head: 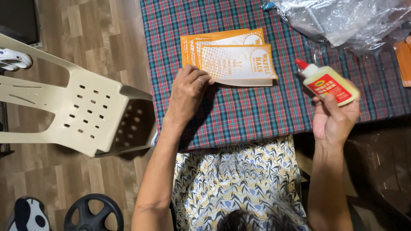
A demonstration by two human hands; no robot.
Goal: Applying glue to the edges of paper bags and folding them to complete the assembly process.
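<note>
The person's left hand (188,87) lies palm down, fingers loosely spread, on the near left corner of a fanned stack of flat orange-and-white printed paper bags (233,60), pressing that corner against the tabletop (239,115), which is covered by a red, green and blue plaid cloth. How many bags make up the stack is hard to tell, since only their orange edges peek out from under the top one. The right hand (336,115) is closed around a small cream plastic glue bottle with a red label and a red cap (327,82), held tilted above the right part of the tabletop, well apart from the bags; the fingers cover the bottle's base. At the top right a crumpled clear plastic sheet (342,19) runs out of view, and an orange strip (403,60) is cut off at the right edge. To the left, on the wooden floor (107,47), lies a beige plastic chair (72,111) tipped on its side. A black wheel-shaped object (92,211) sits at the bottom edge, partly cropped.
</note>
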